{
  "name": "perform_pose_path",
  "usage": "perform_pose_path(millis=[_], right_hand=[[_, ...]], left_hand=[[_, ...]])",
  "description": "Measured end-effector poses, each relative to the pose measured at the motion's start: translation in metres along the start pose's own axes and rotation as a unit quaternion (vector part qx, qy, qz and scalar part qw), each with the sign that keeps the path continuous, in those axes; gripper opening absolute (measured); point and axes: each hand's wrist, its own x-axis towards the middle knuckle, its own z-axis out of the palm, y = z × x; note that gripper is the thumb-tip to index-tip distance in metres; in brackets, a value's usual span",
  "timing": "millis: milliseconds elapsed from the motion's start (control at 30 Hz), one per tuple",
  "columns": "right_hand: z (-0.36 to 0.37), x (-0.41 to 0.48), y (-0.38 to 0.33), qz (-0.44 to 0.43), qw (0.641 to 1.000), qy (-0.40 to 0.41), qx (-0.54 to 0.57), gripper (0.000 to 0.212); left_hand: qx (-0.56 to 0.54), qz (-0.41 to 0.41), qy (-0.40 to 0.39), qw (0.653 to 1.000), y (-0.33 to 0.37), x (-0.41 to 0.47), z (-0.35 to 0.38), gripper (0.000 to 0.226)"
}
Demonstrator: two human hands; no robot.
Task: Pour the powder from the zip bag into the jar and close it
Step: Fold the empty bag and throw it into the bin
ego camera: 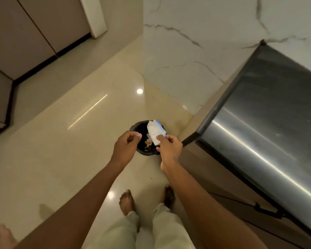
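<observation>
Over the black bin point(144, 139) on the glossy floor point(65, 126): my left hand point(127, 144) is empty, fingers loosely curled, thumb near forefinger, just beside the bag. My right hand point(169, 146) pinches the white zip bag point(155, 131) by its lower corner, held above the bin's opening. Steel fridge point(269, 112) stands to the right.

Glossy cream floor point(75, 108) under me, marble wall point(214, 33) at one o'clock, steel fridge point(269, 126) at three, cabinets point(25, 36) at ten.
</observation>
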Motion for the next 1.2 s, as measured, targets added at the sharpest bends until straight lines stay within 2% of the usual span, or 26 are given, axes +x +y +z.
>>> perform_pose_path(millis=[100,267,333,467,567,633,733,833,1033,1200], right_hand=[[0.025,0.065,0.046,0.021,0.999,0.006,-0.048,0.011],[0.058,0.193,0.139,0.04,0.99,0.025,-0.129,0.018],[0.069,0.242,0.173,0.044,0.981,0.011,-0.188,0.023],[0.092,0.334,0.233,0.032,0.958,-0.039,-0.283,0.019],[0.104,0.371,0.262,0.046,0.938,-0.075,-0.334,0.041],[0.106,0.377,0.272,0.039,0.924,-0.087,-0.37,0.047],[0.098,0.357,0.267,0.01,0.908,-0.092,-0.408,0.049],[0.08,0.304,0.239,-0.035,0.891,-0.115,-0.438,0.04],[0.036,0.148,0.143,-0.174,0.858,-0.171,-0.452,0.026],[0.004,0.023,0.049,-0.259,0.832,-0.194,-0.451,0.023]], left_hand=[[0.023,-0.024,0.001,0.999,-0.046,0.044,0.012,0.015],[0.042,-0.038,-0.009,0.998,-0.138,0.125,0.041,0.011],[0.038,-0.044,-0.011,0.998,-0.176,0.157,0.052,0.011],[0.055,-0.058,-0.019,0.997,-0.248,0.218,0.071,0.019],[0.067,-0.069,-0.023,0.995,-0.281,0.243,0.077,0.024],[0.074,-0.075,-0.021,0.994,-0.292,0.247,0.075,0.024],[0.072,-0.082,-0.016,0.994,-0.287,0.231,0.066,0.022],[0.065,-0.091,-0.011,0.994,-0.257,0.194,0.05,0.017],[0.076,-0.077,-0.005,0.994,-0.148,0.085,0.004,0.011],[0.113,-0.004,-0.02,0.993,-0.054,-0.005,-0.033,0.013]])
